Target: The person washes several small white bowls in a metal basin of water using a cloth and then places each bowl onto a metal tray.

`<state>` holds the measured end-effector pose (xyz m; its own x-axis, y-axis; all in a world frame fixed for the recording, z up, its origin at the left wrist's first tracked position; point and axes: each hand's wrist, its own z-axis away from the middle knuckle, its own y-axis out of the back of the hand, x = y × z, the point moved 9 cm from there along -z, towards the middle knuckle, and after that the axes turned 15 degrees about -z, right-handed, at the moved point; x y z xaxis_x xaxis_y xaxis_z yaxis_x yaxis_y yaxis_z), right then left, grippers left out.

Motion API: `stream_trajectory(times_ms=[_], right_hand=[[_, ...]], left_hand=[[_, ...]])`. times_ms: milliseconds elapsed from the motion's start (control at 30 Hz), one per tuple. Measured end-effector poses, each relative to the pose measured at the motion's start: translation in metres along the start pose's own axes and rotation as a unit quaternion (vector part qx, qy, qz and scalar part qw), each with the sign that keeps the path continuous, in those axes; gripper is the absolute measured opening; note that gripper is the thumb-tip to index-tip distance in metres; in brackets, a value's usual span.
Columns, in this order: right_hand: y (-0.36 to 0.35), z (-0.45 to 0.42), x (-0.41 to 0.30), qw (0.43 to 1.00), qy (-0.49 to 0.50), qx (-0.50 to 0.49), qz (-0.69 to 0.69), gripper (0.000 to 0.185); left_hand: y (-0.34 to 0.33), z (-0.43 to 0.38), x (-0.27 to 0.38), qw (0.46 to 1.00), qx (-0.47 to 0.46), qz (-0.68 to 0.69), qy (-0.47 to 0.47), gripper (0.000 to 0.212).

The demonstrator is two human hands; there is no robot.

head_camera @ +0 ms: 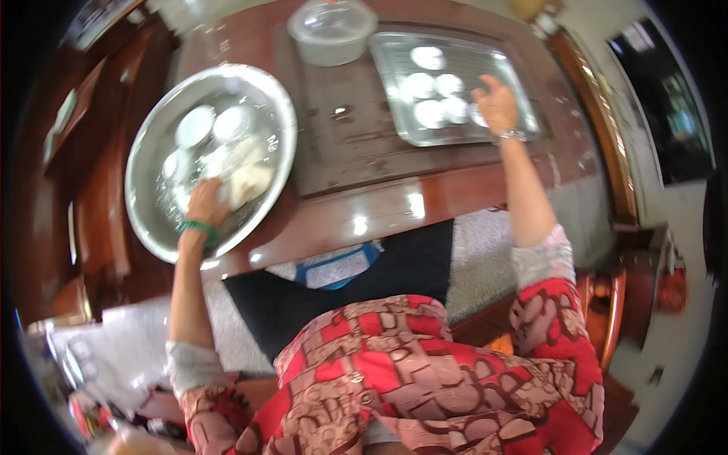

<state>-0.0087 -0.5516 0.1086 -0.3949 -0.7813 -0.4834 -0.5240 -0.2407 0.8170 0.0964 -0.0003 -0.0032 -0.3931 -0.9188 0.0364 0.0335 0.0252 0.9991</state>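
Note:
My left hand (207, 199), with a green bracelet at the wrist, reaches into a metal basin (289, 133) of water. Its fingers are at a blurred white object beside a cream-coloured cloth or sponge (253, 181); whether they grip anything is unclear. Round white pieces, perhaps small cups or bowls (195, 126), lie in the water. Over the right side of a metal tray (489, 62), my right hand (496, 105) hovers with fingers apart. Just beside its fingertips is a white piece (476, 115), partly hidden by the hand. Several similar white cups (430, 114) stand on the tray, glaring brightly.
A lidded clear plastic tub (333, 34) stands at the back of the glossy wooden table (341, 210), left of the tray. Water drops dot the dark inset panel (341, 142). A wooden chair (608, 318) is at the lower right.

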Motion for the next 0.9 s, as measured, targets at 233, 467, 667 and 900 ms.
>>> stream_trajectory(times_ms=[233,467,667,900], right_hand=[[-0.050,0.078,-0.231,0.876,0.184,-0.165,-0.415,0.018],[-0.189,0.226,-0.356,0.802,0.335,-0.471,-0.150,0.039],[-0.219,0.218,-0.348,0.823,0.276,-0.484,-0.115,0.016],[-0.170,0.198,-0.364,0.739,0.201,-0.352,-0.538,0.026]], left_hand=[[0.028,0.011,-0.020,0.891,-0.008,0.401,0.212,0.042],[0.004,0.016,-0.025,0.620,-0.084,0.751,0.212,0.045],[-0.004,0.017,-0.027,0.636,-0.102,0.715,0.270,0.050],[-0.023,0.016,-0.010,0.717,-0.173,0.612,0.285,0.055]])
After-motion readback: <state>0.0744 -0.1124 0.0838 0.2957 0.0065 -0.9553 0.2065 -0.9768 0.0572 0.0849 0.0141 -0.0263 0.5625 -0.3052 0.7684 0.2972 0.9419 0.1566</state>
